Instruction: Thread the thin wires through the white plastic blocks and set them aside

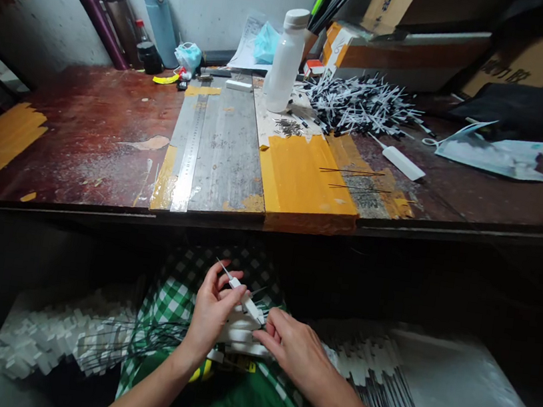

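Above the lap, my left hand holds a slim white plastic piece between thumb and fingers. A thin pin sticks out of its upper left end. At the piece's lower right end, my right hand is closed in a pinch; what lies between its fingertips is too small to make out. More white pieces with dark wires lie on the green and white checked cloth beneath both hands.
Stacks of white pieces with wires lie at the left and right. The bench ahead holds a steel ruler, a white bottle, flasks, boxes, a heap of black and white parts and a mask.
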`<state>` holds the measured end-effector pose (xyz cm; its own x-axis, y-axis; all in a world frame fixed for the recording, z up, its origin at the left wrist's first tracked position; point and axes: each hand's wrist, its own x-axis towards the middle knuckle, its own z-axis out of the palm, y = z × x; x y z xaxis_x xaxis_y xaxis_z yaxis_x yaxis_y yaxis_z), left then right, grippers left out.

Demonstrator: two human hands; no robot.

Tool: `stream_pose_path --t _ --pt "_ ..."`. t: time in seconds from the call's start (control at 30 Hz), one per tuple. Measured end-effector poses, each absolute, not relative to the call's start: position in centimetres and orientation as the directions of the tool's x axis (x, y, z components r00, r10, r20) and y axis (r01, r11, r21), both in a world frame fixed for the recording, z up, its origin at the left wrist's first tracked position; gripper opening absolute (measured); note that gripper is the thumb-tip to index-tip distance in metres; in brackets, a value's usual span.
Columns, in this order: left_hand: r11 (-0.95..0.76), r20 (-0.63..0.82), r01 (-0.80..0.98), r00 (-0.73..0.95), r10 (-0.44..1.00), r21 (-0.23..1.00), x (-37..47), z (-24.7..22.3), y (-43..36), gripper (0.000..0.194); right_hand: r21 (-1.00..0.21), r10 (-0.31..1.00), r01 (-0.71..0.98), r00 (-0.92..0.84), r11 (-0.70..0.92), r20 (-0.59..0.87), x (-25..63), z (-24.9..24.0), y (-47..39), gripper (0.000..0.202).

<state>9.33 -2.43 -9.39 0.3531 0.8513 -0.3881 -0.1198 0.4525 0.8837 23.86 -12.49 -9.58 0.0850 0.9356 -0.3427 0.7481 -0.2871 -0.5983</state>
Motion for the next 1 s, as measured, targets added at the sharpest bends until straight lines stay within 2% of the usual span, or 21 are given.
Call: stream_pose_path --t 0.07,0.17,0.27,0.33,0.47,0.63,0.77,1.0 --pt "0.463 -0.399 -0.117 0.352 0.847 0.879 9.6 -9.3 -2.4 0.058 -0.586 0.942 0.765 0.078 -0.266 -0.325 23.2 -9.2 -12.6 0.02" --pt "0.476 -0.408 -0.109 0.373 0.833 0.873 9.7 -9.0 -2.0 0.058 -0.662 0.961 0.722 0.014 -0.201 -0.277 22.9 -8.8 -12.7 0.014" --pt "0.483 -0.42 -0.085 0.377 0.825 0.872 9.7 -8.8 -1.8 0.059 -0.744 0.968 0.645 -0.025 -0.174 -0.248 23.2 -8.5 -12.8 0.019" --pt "0.491 -0.427 -0.085 0.382 0.82 0.867 9.7 -8.8 -1.9 0.06 -0.761 0.958 0.613 -0.023 -0.211 -0.285 23.4 -8.4 -12.8 0.021" --pt "0.514 -0.437 -0.12 0.388 0.812 0.849 9.6 -9.2 -2.0 0.063 -0.769 0.931 0.576 -0.037 -0.277 -0.363 23.7 -8.4 -12.8 0.021" --pt "0.477 -0.416 -0.186 0.287 0.863 0.859 8.6 -9.9 -1.0 0.043 -0.785 0.942 0.568 -0.047 -0.247 -0.331 24.2 -8.6 -12.9 0.023" --pt "0.441 -0.391 -0.225 0.235 0.89 0.869 8.0 -9.9 -0.1 0.036 -0.763 0.933 0.573 0.006 -0.299 -0.361 24.3 -8.9 -12.8 0.02" --pt "0.437 -0.381 -0.25 0.243 0.892 0.864 8.0 -9.5 0.0 0.03 -0.727 0.915 0.588 0.054 -0.353 -0.401 24.2 -9.1 -12.6 0.018"
